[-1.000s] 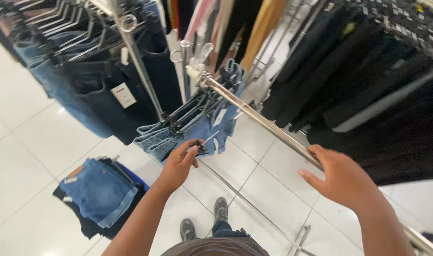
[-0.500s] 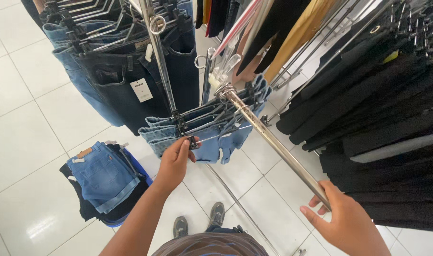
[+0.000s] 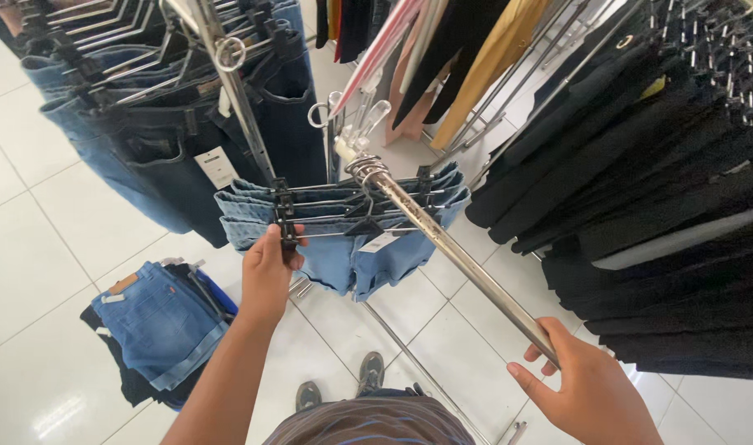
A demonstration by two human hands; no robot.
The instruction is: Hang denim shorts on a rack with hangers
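Now my left hand point(image 3: 267, 272) pinches a hanger clip point(image 3: 287, 239) on the denim shorts point(image 3: 343, 247), pushed up toward 12 o'clock — my right hand point(image 3: 586, 387) has dropped to grip the chrome rail point(image 3: 467, 268) at 5 o'clock.

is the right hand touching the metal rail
Touching. The head view shows the right hand wrapped around the lower end of the metal rail, fingers curled over it with no gap.

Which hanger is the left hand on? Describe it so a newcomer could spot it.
Find the slanted chrome rail that the right hand grips at its lower end. Near its upper end hangs a bunch of light-blue denim shorts on black clip hangers. The left hand pinches the left clip of the nearest hanger, the one closest to the camera.
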